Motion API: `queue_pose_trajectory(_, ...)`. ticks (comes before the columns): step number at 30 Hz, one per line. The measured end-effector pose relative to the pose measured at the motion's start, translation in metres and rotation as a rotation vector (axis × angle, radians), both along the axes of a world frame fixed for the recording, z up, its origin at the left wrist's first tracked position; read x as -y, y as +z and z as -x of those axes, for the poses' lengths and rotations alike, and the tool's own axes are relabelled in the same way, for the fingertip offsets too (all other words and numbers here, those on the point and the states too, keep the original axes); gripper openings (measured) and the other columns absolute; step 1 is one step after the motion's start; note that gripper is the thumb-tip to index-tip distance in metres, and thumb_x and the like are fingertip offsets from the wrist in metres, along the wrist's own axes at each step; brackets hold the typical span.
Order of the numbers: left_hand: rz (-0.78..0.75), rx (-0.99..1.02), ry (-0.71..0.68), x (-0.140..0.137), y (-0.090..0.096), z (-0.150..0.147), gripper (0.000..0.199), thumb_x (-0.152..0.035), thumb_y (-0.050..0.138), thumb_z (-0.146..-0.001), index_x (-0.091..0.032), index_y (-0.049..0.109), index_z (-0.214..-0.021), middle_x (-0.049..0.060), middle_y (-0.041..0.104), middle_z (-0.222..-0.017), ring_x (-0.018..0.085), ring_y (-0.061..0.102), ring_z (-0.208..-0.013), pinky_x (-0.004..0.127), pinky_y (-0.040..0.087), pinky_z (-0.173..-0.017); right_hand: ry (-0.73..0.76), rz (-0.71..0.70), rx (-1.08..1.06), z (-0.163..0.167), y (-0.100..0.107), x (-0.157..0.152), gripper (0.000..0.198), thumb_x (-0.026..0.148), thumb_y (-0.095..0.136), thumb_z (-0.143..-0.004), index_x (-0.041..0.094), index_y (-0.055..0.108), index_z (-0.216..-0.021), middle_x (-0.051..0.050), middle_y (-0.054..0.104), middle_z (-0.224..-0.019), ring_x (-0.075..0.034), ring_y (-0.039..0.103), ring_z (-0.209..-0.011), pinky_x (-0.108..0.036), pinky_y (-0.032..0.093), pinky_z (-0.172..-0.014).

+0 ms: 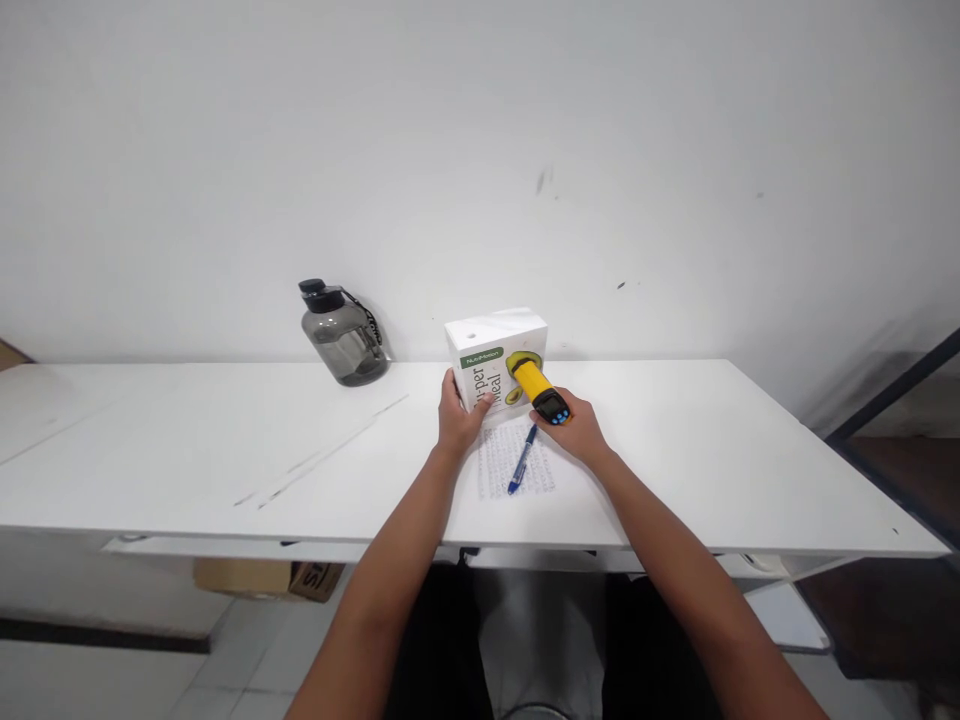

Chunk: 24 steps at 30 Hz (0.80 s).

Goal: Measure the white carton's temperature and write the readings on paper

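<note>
A white box (482, 360) with green lettering and avocado pictures stands on the white table (322, 440). My left hand (461, 415) grips its lower left side, thumb across the front face. My right hand (577, 425) is wrapped round a yellow and black infrared thermometer (536, 385), whose small screen and blue buttons face me. Its front end is at the avocado picture; whether it touches the box I cannot tell. Below the box lies a sheet of handwritten paper (495, 465), with a blue pen (523, 458) slanting across it.
At the back left, a dark translucent bottle (345, 340) with a black cap and strap stands near the wall (480, 160). Beneath the table a cardboard box (247, 576) rests on the left. A dark metal bar (900, 385) slants beside the table's right side.
</note>
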<state>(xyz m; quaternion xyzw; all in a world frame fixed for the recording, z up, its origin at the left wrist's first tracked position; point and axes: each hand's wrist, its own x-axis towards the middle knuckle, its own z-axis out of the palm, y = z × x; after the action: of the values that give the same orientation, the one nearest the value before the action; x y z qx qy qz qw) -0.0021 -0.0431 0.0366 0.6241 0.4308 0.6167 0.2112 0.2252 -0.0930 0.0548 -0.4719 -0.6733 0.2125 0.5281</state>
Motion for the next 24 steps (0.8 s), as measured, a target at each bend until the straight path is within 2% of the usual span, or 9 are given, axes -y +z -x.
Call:
queue_pose_trajectory(11,-0.009,-0.011,0.002,0.0,0.0,0.0,0.075,-0.052,0.079,-0.077,-0.022,0.045,-0.137,0.013,0.066,-0.125,0.03,0.069,-0.11,0.046,0.059,-0.09,-0.002,0.011,0.022,-0.002,0.0,-0.002,0.04,0.048,0.07,-0.077,0.022,0.072,-0.108,-0.005,0.077,-0.093,-0.024,0.071,-0.083,-0.036,0.057,-0.078)
queue_pose_trajectory(19,0.043,0.061,0.114,-0.009,-0.007,0.0,0.076,-0.052,0.079,-0.078,-0.022,0.043,-0.139,0.014,0.064,-0.13,0.031,0.066,-0.117,0.047,0.056,-0.097,-0.039,0.121,0.008,-0.003,0.0,-0.002,0.052,0.052,0.073,-0.077,0.026,0.065,-0.121,-0.005,0.075,-0.107,-0.026,0.069,-0.095,-0.04,0.055,-0.084)
queue_pose_trajectory(24,0.081,0.122,0.165,-0.012,-0.007,0.001,0.07,-0.052,0.079,-0.079,-0.023,0.047,-0.133,0.013,0.064,-0.129,0.029,0.065,-0.117,0.047,0.055,-0.099,-0.028,0.193,0.014,-0.003,0.003,-0.002,0.066,0.051,0.071,-0.076,0.025,0.054,-0.134,-0.005,0.072,-0.106,-0.025,0.067,-0.092,-0.039,0.053,-0.081)
